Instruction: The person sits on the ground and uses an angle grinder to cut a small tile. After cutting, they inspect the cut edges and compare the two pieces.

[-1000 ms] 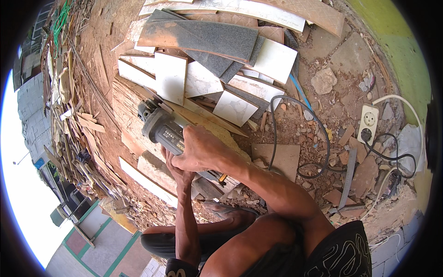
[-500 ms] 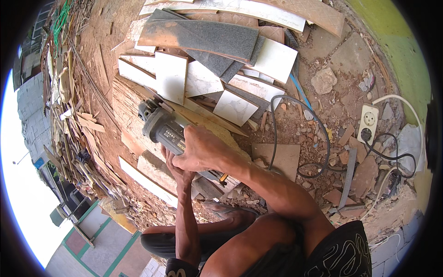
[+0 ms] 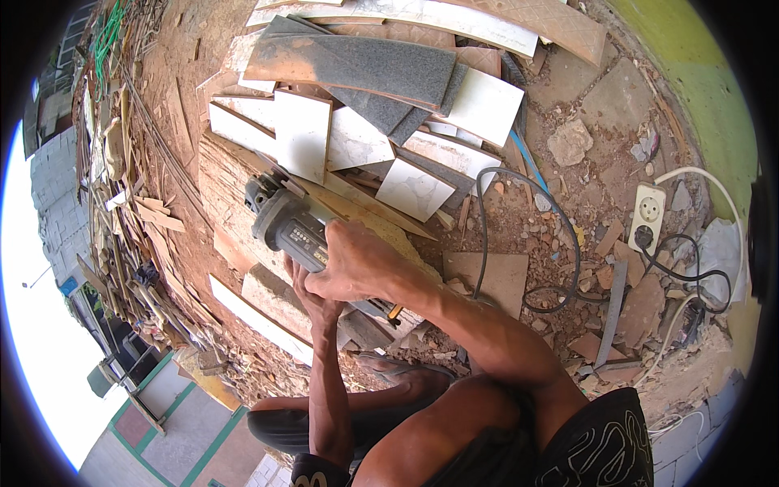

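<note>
In both hands I grip a grey and black angle grinder (image 3: 294,230). My right hand (image 3: 355,261) wraps over the top of its body, and my left hand (image 3: 315,295) is closed round it from below, partly hidden by the right. The grinder's head points away from me to the left. Its thin disc, seen nearly edge-on, is at the lower edge of an upright white tile piece (image 3: 302,134); whether they touch I cannot tell. Beneath the grinder lies a pale, rough board or slab (image 3: 235,183).
Dark grey tile strips (image 3: 389,69) and white marbled offcuts (image 3: 415,188) lie piled beyond. At right, a black cord (image 3: 578,243) loops to a white socket block (image 3: 648,213) on rubble beside a green wall (image 3: 714,97). Wooden sticks (image 3: 122,268) are heaped at left.
</note>
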`<state>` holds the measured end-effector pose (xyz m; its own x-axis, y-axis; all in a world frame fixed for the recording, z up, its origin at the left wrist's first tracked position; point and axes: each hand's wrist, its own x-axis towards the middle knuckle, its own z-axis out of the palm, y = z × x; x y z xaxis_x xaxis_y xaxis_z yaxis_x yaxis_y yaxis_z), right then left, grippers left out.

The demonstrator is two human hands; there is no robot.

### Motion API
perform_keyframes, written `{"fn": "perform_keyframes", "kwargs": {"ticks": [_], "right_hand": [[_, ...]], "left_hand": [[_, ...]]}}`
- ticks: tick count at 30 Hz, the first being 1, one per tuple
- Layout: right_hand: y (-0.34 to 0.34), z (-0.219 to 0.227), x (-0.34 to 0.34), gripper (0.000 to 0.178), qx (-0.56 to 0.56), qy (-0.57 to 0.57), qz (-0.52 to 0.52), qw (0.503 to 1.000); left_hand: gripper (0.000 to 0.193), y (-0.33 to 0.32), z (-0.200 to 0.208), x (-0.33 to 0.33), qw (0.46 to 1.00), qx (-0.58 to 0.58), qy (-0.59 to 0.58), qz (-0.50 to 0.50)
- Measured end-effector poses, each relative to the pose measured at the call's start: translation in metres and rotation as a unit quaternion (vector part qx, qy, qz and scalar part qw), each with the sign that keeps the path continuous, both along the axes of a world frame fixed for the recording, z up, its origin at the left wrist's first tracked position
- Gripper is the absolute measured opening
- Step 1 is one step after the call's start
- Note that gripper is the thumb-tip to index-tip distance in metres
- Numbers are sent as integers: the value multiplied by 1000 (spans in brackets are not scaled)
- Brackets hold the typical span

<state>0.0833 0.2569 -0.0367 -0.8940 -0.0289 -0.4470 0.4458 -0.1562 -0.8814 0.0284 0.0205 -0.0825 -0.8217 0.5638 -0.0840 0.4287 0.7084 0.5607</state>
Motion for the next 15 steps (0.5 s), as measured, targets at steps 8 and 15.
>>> {"fn": "perform_keyframes", "kwargs": {"ticks": [8, 15], "right_hand": [[0, 0, 1, 40, -1, 4, 0, 1000], [1, 0, 0, 41, -7, -10, 18, 1000]], "left_hand": [[52, 1, 1, 0, 1000, -3, -3, 1], [53, -5, -3, 0, 1000, 10, -15, 14]]}}
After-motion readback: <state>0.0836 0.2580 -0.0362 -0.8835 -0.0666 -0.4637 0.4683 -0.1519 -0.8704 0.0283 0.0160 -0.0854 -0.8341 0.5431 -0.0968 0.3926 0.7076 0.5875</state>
